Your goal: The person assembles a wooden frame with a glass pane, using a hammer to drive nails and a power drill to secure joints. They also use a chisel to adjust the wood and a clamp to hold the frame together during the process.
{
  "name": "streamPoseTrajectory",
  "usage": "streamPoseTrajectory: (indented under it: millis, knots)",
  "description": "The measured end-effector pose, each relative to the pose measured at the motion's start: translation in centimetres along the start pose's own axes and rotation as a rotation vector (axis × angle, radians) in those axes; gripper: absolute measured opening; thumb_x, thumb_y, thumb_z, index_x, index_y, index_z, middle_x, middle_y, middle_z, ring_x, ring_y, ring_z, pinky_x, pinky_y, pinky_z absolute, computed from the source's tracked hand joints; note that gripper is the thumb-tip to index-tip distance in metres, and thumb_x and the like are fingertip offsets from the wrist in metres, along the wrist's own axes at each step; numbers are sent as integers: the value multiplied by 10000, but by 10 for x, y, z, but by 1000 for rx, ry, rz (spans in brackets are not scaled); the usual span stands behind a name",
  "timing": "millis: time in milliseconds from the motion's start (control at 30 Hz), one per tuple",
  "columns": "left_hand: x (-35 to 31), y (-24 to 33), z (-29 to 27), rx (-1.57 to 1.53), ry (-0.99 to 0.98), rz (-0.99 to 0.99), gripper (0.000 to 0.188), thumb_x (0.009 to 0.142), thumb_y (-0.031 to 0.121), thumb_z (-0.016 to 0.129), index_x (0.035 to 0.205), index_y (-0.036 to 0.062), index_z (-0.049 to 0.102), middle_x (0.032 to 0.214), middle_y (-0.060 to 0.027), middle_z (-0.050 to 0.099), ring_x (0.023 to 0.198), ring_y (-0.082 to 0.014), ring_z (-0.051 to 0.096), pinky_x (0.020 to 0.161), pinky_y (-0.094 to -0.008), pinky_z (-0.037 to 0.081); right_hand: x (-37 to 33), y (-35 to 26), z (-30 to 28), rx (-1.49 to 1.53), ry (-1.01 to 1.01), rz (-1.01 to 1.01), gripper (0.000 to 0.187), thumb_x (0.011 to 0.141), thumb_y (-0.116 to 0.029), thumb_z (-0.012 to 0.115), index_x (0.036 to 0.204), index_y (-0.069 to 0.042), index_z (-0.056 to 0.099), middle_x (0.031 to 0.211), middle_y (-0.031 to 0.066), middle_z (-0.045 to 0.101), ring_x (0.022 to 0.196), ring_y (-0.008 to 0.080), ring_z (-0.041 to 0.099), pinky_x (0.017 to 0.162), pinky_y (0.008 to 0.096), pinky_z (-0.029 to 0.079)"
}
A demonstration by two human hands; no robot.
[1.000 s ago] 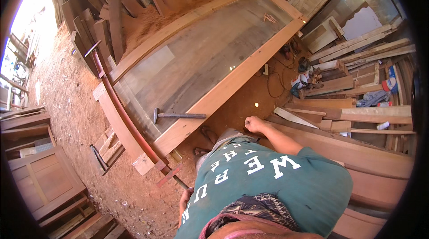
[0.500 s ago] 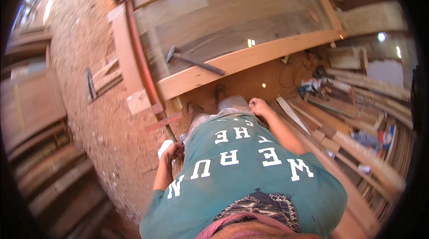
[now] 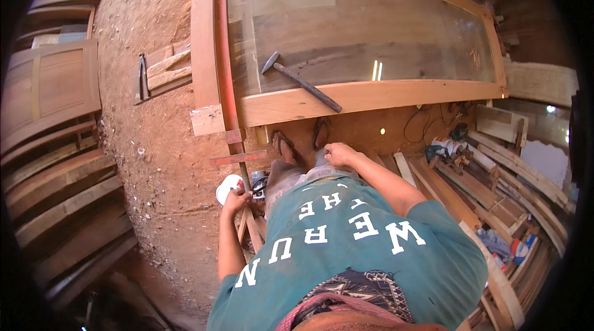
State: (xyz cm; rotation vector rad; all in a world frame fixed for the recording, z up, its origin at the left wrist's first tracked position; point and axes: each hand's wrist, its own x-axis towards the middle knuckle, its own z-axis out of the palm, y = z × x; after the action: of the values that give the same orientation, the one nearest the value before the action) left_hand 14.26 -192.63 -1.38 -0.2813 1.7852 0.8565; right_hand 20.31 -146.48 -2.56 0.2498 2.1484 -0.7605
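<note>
My left hand (image 3: 235,200) is closed beside a round white tub (image 3: 226,186), below the end of a long red bar clamp (image 3: 226,71). What its fingers hold, if anything, I cannot make out. In front of my thigh, my right hand (image 3: 339,154) has its fingers curled together, and their contents are hidden. Beyond both hands lies a wooden frame (image 3: 371,93) with a glass panel (image 3: 371,27). The clamp runs across the frame's left end, alongside a wooden end piece (image 3: 204,52). A hammer (image 3: 303,83) rests on the glass and the near rail, apart from both hands.
Pincers (image 3: 143,77) lie on wood offcuts (image 3: 170,71) left of the frame. Stacked panels and boards (image 3: 62,176) fill the far left. At right, planks (image 3: 501,170) and scraps are piled, with a cable (image 3: 421,123) on the ground near them.
My view has shifted, so the frame and hammer appear farther right and lower. My right hand has moved in toward the front of my thigh. The left stays by the white tub.
</note>
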Motion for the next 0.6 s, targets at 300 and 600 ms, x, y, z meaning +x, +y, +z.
streamPoseTrajectory:
  millis: [300, 600]
  knots:
    - [-32, 36, 25, 1011, 207, 31, 400, 964, 373, 610, 1083, 16, 747, 962, -266, 733, 970, -477, 704, 845, -541, 561, -2, 20, 22, 236, 92, 88, 335, 878, -244, 616, 1135, -52, 713, 1193, 235, 704, 1137, 413, 660, 962, 512, 527]
    - [-34, 12, -83, 294, -228, -190, 288, 1006, 201, 550, 966, -33, 714, 815, -146, 736, 780, -277, 741, 719, -372, 573, -16, 43, 18, 187, 150, 114, 340, 907, -227, 606, 1165, -25, 697, 1205, 237, 698, 1171, 417, 643, 997, 498, 515]
